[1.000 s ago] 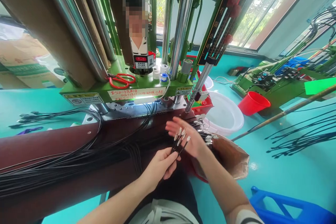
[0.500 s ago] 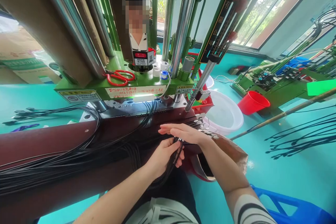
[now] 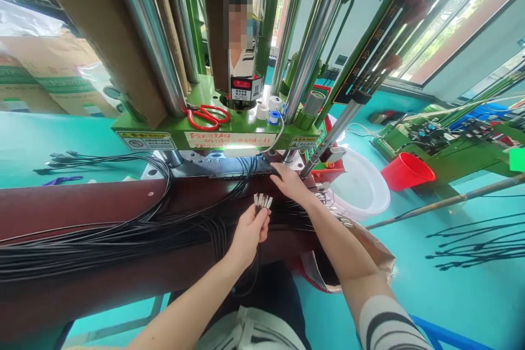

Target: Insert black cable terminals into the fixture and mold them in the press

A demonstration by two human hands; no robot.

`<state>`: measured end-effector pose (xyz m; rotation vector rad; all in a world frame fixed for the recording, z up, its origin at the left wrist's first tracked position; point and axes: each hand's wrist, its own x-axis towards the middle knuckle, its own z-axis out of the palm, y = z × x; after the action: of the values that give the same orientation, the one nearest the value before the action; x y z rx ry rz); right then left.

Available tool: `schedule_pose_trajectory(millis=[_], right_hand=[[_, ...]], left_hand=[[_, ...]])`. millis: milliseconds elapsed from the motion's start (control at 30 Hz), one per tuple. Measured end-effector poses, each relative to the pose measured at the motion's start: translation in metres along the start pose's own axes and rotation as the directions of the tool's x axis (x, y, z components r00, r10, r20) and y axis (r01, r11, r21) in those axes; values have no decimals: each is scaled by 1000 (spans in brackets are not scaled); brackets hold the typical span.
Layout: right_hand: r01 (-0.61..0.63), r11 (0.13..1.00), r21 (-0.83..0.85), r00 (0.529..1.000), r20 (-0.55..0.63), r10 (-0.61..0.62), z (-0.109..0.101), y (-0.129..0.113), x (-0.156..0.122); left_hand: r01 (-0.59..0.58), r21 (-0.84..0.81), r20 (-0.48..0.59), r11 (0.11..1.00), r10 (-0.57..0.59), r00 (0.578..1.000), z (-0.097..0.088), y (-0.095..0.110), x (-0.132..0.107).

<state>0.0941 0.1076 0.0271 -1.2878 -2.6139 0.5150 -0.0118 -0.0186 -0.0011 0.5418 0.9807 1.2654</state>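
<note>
Just below centre, the left hand (image 3: 249,234) grips metal-tipped cables (image 3: 263,201) that could splay if it slackens; whether the right hand (image 3: 292,184) holds anything, I cannot tell.

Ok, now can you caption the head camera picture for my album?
Left hand holding a bunch of metal-tipped black cables, open right hand near a green machine.
</note>
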Motion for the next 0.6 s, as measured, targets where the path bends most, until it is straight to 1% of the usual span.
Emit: schedule_pose_trajectory(millis=[33, 67, 133, 200, 300, 400, 433, 467, 500, 533, 567, 600], right_hand=[[-29, 993, -112, 1000, -9, 28, 4, 4, 9], [-38, 984, -175, 999, 0, 39, 8, 7, 16], [-38, 978, -205, 999, 29, 45, 11, 8, 25], [-43, 974, -224, 997, 57, 57, 7, 3, 25], [-41, 981, -187, 986, 149, 70, -8, -6, 12], [-53, 993, -104, 964, 254, 78, -25, -8, -16], [-79, 994, -71, 955, 280, 96, -29, -6, -28], [-139, 990, -7, 943, 306, 134, -31, -5, -42], [-228, 969, 96, 925, 331, 185, -30, -3, -56], [-331, 913, 240, 905, 354, 235, -27, -2, -70], [-421, 809, 410, 886, 375, 271, -22, -2, -84], [-475, 663, 579, 876, 384, 292, -15, -4, -96]], left_hand=[[-3, -8, -5, 1000, 3, 1000, -2, 0, 1], [1, -11, 0, 1000, -1, 1000, -3, -1, 2], [4, -8, 11, 1000, -4, 1000, -4, -2, 3], [-2, 0, 23, 1000, 2, 1000, -5, -3, 4], [-7, 10, 39, 1000, 6, 999, -4, -3, 4], [-9, 31, 70, 999, 7, 998, -4, -2, 4], [-12, 39, 83, 999, 8, 997, -3, -2, 3], [-14, 47, 94, 999, 10, 996, -3, -1, 1], [-14, 54, 104, 998, 8, 994, -2, -1, 0], [-10, 62, 115, 998, 3, 993, -1, -1, -2], [-1, 71, 130, 997, -8, 992, 0, -1, -4], [12, 84, 144, 996, -24, 989, 1, -1, -5]])
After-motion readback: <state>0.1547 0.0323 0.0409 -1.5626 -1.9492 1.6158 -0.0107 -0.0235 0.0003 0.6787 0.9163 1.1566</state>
